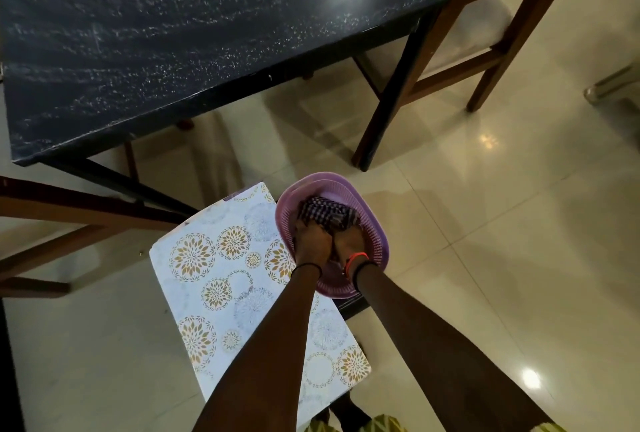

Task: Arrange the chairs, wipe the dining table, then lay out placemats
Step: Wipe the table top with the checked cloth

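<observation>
Head view: both hands are down inside the purple basket (375,223). The left hand (313,236) curls its fingers onto the checked cloth (327,211). The right hand (349,243) lies against the cloth just beside it, and I cannot tell whether it grips. The cloth is bunched just ahead of both hands. The patterned placemat (214,258) lies left of the basket, under the left forearm. The dark desk (173,33) is ahead and left, with one chair (485,50) at its right end and another chair (69,210) on the near left, neither of them blocking the way.
</observation>
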